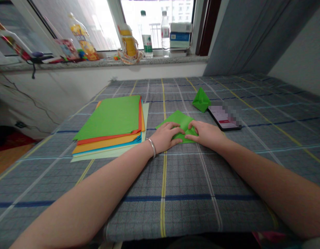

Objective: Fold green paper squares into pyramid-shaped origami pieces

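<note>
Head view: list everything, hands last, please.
Paper sheet: 1, green, under both hands
Phone: 1, dark-edged, right of sheet
Folded paper: 1, green, beside phone
Paper stack: 1, multicoloured, green on top, left side
Checked cloth: 1, grey, under the papers
Windows: several, bright, at the back
Sill: 1, speckled grey, below windows
Boxes: count unclear, white and blue, sill right
Clear bottles: 2, colourless, beside boxes
Strapped container: 1, yellow, mid sill
Orange bottle: 1, yellow and orange, sill left
Clutter: count unclear, mixed colours, sill left
Curtain: 1, grey, back right
Bracelet: 1, silver, left wrist
Left hand: 1, bare, on sheet
Right hand: 1, bare, on sheet
</note>
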Motion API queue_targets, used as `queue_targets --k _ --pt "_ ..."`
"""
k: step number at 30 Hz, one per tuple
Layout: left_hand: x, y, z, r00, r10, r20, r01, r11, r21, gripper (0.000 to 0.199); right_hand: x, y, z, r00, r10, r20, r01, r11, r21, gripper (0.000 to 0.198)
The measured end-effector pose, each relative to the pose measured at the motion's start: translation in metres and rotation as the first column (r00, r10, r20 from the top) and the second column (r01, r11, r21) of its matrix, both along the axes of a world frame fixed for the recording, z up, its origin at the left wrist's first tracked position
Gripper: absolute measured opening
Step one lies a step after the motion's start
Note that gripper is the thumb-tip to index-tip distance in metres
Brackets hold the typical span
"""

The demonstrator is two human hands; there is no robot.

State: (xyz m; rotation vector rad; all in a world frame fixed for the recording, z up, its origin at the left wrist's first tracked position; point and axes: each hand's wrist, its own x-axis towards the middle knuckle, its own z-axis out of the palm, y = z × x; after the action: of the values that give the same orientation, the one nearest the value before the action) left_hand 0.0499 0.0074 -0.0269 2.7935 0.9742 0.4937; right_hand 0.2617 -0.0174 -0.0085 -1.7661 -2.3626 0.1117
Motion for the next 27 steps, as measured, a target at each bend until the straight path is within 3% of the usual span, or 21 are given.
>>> queue_targets --k 8,18,27 --pt "-0.001 0.000 0.002 0.999 -0.010 -0.036 0.011 0.999 0.031 0.037 0.001 0.001 0.001 1.000 0.007 -0.001 -0.007 1.000 -0.018 0.046" --pt "0.006 -0.005 0.003 0.999 0.045 -0.009 -0.044 0.995 0.091 0.024 0.001 0.004 0.000 1.000 0.001 -0.026 -0.002 0.999 -0.042 0.053" --pt "-0.001 0.002 0.016 0.984 -0.022 -0.175 0.036 0.996 0.078 0.038 0.005 0.007 0.003 0.999 0.035 -0.037 -0.038 0.995 -0.094 0.055"
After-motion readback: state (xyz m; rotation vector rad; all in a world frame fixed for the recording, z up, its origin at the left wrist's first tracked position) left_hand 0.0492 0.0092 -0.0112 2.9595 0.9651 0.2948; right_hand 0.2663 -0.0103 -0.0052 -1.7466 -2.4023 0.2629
